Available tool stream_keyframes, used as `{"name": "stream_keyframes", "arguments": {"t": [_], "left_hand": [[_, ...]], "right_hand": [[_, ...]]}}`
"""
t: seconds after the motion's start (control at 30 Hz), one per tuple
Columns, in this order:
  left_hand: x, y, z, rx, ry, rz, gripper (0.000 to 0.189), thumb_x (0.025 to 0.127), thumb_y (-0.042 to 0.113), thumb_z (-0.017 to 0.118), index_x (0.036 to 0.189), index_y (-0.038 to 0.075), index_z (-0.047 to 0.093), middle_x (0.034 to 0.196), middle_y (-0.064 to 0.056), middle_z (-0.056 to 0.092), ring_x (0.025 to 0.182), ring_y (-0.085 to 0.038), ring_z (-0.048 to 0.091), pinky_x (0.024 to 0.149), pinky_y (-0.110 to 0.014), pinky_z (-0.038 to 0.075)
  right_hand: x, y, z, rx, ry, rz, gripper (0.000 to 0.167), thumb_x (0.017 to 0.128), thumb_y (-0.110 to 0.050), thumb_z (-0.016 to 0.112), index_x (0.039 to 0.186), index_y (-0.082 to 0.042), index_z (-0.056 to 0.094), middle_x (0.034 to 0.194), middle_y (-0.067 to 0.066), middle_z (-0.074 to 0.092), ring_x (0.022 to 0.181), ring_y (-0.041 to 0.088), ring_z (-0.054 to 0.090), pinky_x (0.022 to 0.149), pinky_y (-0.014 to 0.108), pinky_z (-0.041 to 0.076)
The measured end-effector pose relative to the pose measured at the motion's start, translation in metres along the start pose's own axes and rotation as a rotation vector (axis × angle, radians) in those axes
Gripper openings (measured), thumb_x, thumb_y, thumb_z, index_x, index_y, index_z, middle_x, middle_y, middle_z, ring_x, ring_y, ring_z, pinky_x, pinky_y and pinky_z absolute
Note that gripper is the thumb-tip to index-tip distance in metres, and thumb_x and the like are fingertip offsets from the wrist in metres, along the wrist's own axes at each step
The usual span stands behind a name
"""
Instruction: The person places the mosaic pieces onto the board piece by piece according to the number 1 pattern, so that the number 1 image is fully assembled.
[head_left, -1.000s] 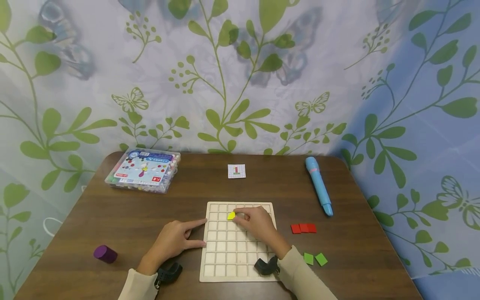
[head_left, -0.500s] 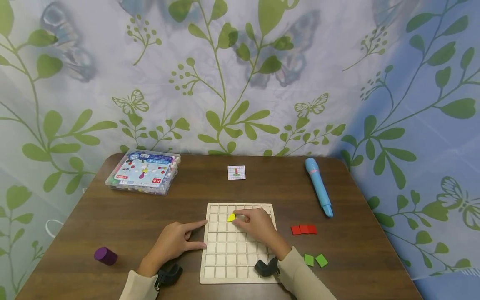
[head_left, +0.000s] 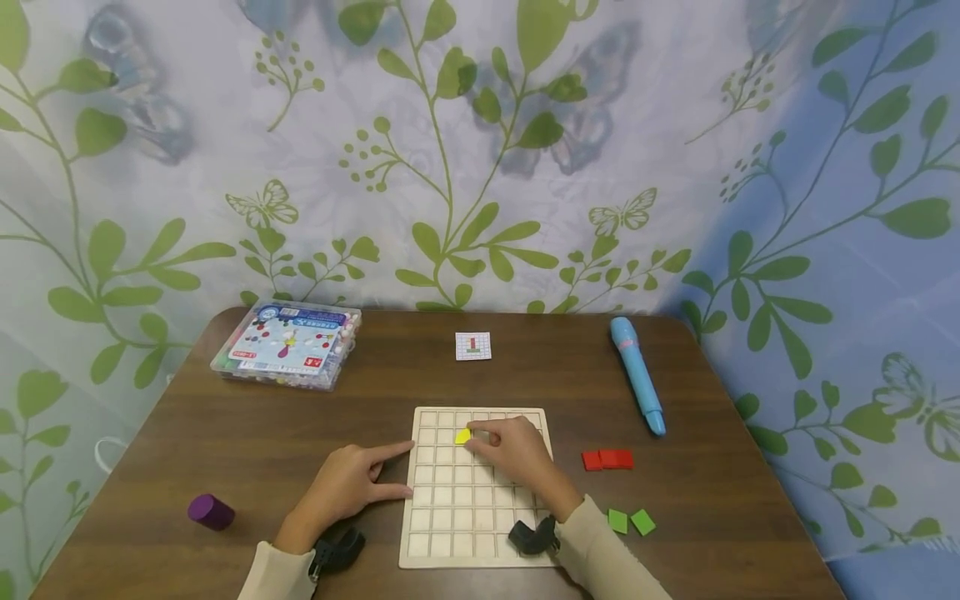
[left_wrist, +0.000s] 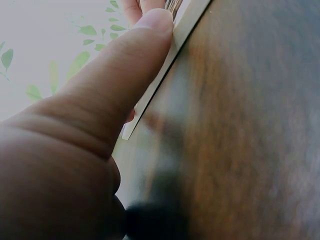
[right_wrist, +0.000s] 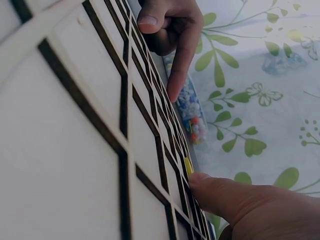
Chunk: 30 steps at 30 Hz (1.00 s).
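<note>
A pale wooden grid board lies flat on the table. My right hand reaches over its upper part and pinches a small yellow square tile between thumb and index finger, at a cell in the board's second row. In the right wrist view, the thumb touches the yellow tile at the grid. At the board's left edge, my left hand rests its straight index finger and thumb against the side. Its other fingers are folded under. The left wrist view shows the thumb touching the board's edge.
Red tiles and two green tiles lie right of the board. A pattern card is behind it. A clear box of beads stands back left, a purple cylinder front left, a blue microphone back right.
The yellow tile, tilted a second ago, now sits a little flatter at the same cell. Both hands keep nearly the same place.
</note>
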<state>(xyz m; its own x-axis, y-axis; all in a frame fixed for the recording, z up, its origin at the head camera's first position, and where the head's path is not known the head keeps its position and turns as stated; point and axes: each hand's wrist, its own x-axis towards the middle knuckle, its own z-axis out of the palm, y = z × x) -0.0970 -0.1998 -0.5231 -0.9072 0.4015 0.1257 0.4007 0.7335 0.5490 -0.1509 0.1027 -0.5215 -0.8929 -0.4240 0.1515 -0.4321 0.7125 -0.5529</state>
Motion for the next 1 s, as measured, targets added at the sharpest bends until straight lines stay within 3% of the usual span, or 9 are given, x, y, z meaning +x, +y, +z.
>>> {"name": "stream_keyframes", "arguments": {"t": [0.23,0.47,0.73,1.0], "left_hand": [[-0.002,0.001,0.001,-0.011,0.007,0.000,0.069,0.077,0.062,0.080,0.137,0.031,0.068,0.055,0.019,0.025,0.051,0.002,0.017,0.049,-0.019,0.021],[0.000,0.002,-0.002,-0.010,0.003,-0.006,0.070,0.077,0.064,0.079,0.138,0.032,0.067,0.054,0.018,0.025,0.051,0.001,0.017,0.050,-0.020,0.022],[0.002,0.002,-0.003,-0.005,0.016,-0.011,0.070,0.076,0.064,0.079,0.137,0.032,0.068,0.054,0.019,0.025,0.051,0.002,0.017,0.050,-0.020,0.022],[0.001,0.004,-0.002,-0.002,0.006,-0.010,0.069,0.076,0.064,0.080,0.137,0.032,0.068,0.055,0.019,0.026,0.051,0.001,0.016,0.050,-0.020,0.021]], "right_hand": [[-0.002,0.000,0.001,0.013,0.005,-0.002,0.027,0.091,-0.037,0.078,0.115,-0.024,0.080,0.052,-0.018,0.037,0.049,0.000,0.021,0.055,0.024,0.028],[-0.002,0.000,-0.008,0.050,0.072,-0.029,0.021,0.089,-0.029,0.081,0.107,-0.018,0.082,0.052,-0.018,0.033,0.051,-0.001,0.024,0.054,0.024,0.030],[-0.010,0.005,-0.044,0.088,0.069,-0.037,0.027,0.089,-0.026,0.082,0.112,-0.012,0.081,0.052,-0.016,0.029,0.048,0.000,0.021,0.050,0.023,0.026],[-0.035,0.030,-0.086,0.082,0.063,0.016,0.030,0.088,-0.026,0.083,0.112,-0.009,0.080,0.054,-0.015,0.029,0.050,0.001,0.022,0.049,0.023,0.027]]}}
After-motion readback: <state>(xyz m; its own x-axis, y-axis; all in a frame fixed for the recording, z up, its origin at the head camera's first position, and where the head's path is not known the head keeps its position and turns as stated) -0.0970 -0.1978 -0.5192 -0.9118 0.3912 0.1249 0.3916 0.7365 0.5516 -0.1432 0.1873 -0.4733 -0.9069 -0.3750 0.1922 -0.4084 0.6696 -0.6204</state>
